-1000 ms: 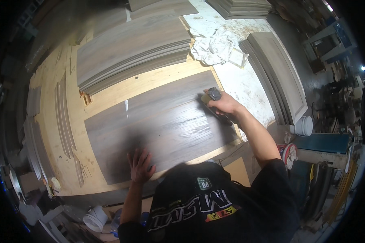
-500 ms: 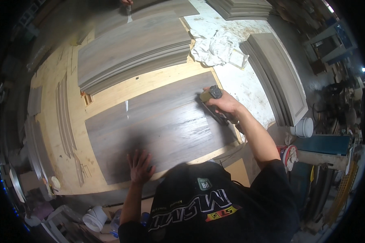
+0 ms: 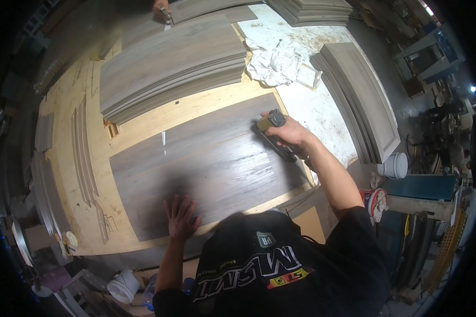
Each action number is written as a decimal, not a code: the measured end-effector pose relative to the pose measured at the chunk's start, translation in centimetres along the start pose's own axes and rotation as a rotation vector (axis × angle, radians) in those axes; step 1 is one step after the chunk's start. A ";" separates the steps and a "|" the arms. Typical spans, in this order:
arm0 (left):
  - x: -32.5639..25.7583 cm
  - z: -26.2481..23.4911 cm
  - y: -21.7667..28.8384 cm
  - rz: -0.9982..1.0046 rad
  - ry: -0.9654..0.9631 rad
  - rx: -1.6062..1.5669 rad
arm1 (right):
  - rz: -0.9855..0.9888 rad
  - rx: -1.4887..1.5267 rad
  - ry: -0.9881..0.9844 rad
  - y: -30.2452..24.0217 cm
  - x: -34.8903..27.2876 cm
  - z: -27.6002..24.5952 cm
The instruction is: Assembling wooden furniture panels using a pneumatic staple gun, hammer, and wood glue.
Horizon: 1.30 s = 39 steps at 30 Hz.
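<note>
A grey-brown wood-grain panel lies flat on the bench in front of me. Near its right end, my right hand is wrapped round an olive and black nail gun, whose head is over the panel. The nose of the tool is hidden beneath it, so contact with the panel cannot be told. My left hand rests on the near left part of the panel, fingers spread and a dark shadow beyond them. A pale streak marks the panel's far edge.
Beyond the panel is a stack of similar boards. White cloth and a stack of framed doors are on the right. Thin strips lie left. Another person's hand holds a small tool at the far edge.
The other person's hand has come further into view at the far edge. My view has shifted slightly; my hands and the nail gun stay in nearly the same places over the panel.
</note>
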<state>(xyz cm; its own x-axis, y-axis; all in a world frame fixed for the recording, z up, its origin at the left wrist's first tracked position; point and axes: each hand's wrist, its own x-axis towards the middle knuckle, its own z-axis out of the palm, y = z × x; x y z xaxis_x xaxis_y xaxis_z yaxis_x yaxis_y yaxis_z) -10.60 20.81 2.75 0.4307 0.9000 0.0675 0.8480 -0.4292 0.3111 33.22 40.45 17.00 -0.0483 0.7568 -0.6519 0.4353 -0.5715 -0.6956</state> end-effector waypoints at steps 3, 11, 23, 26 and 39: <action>-0.1 0.2 -0.2 -0.002 0.000 0.000 | -0.002 0.017 0.002 0.1 0.2 0.1; -0.4 0.6 -0.5 0.014 -0.019 0.000 | 0.030 0.069 0.015 0.4 0.2 0.2; 1.1 0.8 1.3 0.046 -0.024 -0.077 | -0.033 0.124 0.098 4.4 -5.8 0.0; 3.3 1.1 3.7 0.014 -0.170 -0.084 | -0.046 0.120 0.097 4.5 -6.6 0.7; 4.0 1.5 4.6 0.120 -0.038 -0.045 | -0.006 0.112 0.049 5.2 -6.6 1.4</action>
<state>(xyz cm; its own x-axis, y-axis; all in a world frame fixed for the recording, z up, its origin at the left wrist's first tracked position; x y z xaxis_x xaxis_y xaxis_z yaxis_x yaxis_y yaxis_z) -4.53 22.38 3.05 0.5407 0.8382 0.0711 0.7750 -0.5293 0.3454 34.55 32.01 17.29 -0.0049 0.7733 -0.6340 0.3317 -0.5969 -0.7305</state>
